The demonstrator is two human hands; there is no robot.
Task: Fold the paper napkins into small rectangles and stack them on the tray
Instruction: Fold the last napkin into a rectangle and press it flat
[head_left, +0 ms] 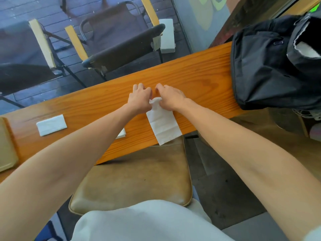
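Note:
A long white paper napkin (163,123) lies across the narrow wooden counter (191,70), its near end hanging over the front edge. My left hand (139,98) and my right hand (171,96) both pinch its far end, which curls up between them. A folded napkin rectangle (51,125) rests on the counter to the left. Another folded napkin (122,133) peeks out from under my left forearm. A beige tray (6,146) sits at the far left edge, partly cut off.
A black bag (271,66) takes up the right end of the counter. A brown padded stool (135,178) stands below the counter in front of me. Behind the counter, through glass, are dark chairs (119,42) with yellow armrests.

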